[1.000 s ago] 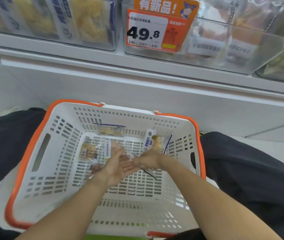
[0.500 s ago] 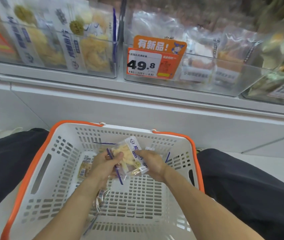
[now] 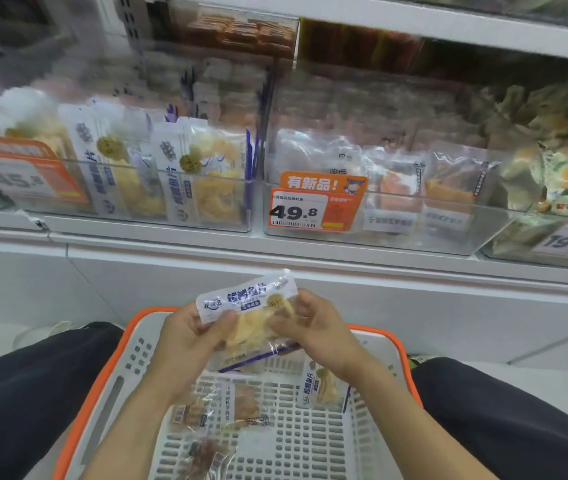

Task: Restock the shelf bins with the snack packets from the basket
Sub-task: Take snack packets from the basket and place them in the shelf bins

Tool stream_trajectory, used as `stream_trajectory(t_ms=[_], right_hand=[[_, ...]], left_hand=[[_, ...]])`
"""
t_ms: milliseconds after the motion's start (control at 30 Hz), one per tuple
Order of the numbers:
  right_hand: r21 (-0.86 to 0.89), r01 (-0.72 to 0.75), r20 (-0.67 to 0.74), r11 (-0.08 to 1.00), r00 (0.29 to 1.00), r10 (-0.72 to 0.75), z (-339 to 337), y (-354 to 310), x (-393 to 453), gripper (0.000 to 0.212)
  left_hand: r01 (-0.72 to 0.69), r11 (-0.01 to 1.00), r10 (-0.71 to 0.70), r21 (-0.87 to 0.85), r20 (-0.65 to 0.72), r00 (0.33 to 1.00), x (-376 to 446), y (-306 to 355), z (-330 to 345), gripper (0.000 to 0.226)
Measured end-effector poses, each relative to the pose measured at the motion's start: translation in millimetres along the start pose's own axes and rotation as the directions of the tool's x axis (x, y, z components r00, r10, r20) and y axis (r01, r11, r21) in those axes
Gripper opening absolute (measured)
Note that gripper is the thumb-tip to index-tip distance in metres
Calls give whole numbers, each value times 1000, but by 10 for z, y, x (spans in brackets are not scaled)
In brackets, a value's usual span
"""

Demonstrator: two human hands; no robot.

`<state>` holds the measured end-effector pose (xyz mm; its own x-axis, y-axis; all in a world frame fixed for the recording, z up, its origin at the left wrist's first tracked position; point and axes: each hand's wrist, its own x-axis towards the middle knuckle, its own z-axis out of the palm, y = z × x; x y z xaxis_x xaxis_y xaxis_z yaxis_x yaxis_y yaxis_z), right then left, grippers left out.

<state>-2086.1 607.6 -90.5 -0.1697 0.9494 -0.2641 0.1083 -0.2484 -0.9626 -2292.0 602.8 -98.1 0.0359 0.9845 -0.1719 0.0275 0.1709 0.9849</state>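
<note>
The left hand [image 3: 185, 344] and right hand [image 3: 313, 332] pinch opposite sides of a clear snack packet [image 3: 248, 313] of pale slices, held above the white basket [image 3: 130, 368]. More packets [image 3: 322, 389] lie in the basket, and matching ones fill the left shelf bin [image 3: 171, 188].

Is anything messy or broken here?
Nothing looks broken or spilled. Both hands, left hand and right hand, hold one snack packet above the basket. The shelf bins are too blurry to judge.
</note>
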Motion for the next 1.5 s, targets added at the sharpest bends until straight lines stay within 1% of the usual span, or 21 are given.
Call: stream_trajectory(t_ms=[67,133,167,200,267,300,333,367,400,467,533,600,667,767,800,867,933,1067,1133,1333,1500], right_hand=[[-55,145,-24,988,989,-146,67,-257,-60,19],[-193,320,-92,927,935,-342,119,-518,-117,13],[-315,418,-126,852,871,-475,128,-655,-134,13],[-446,514,-147,733,766,-626,135,-825,-153,17],[-624,614,-167,482,498,-851,153,-1173,-175,21],[-667,639,-159,383,381,-911,168,-1342,-171,20],[-697,650,-135,304,297,-945,178,-1510,-152,19],[-718,650,-109,250,251,-962,193,-1673,-112,18],[-733,641,-82,227,249,-965,210,-1817,-60,18],[-775,589,-7,230,356,-934,267,-2077,63,14],[-877,439,92,195,551,-829,325,-2282,244,16],[-955,288,164,76,721,-673,393,-2432,432,22],[-974,223,213,-52,803,-557,475,-2511,574,24],[-950,231,305,-212,834,-459,563,-2472,809,44],[-948,245,311,-203,846,-433,577,-2434,884,54],[-962,250,272,-107,879,-392,600,-2377,1010,73],[-973,211,230,-93,919,-321,626,-2367,1113,85],[-985,139,153,-105,978,-140,702,-2486,1278,97],[-985,154,161,-73,982,-102,734,-2514,1361,94],[-995,86,91,-47,986,-138,745,-2418,1515,83],[-999,26,34,-46,985,-170,791,-2447,1522,56]], left_hand=[[-60,996,58,70,26,998,-6,264,11,30],[-131,985,133,109,-9,991,25,499,-25,28],[-180,970,193,163,-65,979,55,600,-60,27],[-244,937,285,251,-139,948,84,714,-108,26],[-382,800,533,463,-257,806,172,976,-242,19],[-432,697,651,573,-252,716,257,1096,-335,18],[-459,582,739,671,-201,643,359,1226,-433,22],[-456,480,784,749,-134,606,493,1344,-546,30],[-438,404,793,803,-69,605,647,1449,-662,40],[-390,326,730,861,33,683,924,1647,-879,60],[-339,332,589,881,87,804,1128,1792,-1009,72],[-318,372,448,872,131,885,1257,1921,-1052,71],[-307,375,358,874,169,918,1323,1998,-1064,71],[-325,220,353,920,235,905,1380,2008,-1076,62],[-334,190,363,923,250,898,1392,2001,-1084,60],[-327,177,362,928,247,899,1408,2014,-1095,64],[-294,144,330,945,235,914,1431,2075,-1090,74],[-185,-121,169,975,204,964,1537,2205,-1047,116],[-175,-182,110,968,197,974,1589,2243,-1033,122],[-251,-144,82,957,264,961,1641,2262,-1165,114],[-281,-215,55,935,299,953,1610,2274,-1179,123]])
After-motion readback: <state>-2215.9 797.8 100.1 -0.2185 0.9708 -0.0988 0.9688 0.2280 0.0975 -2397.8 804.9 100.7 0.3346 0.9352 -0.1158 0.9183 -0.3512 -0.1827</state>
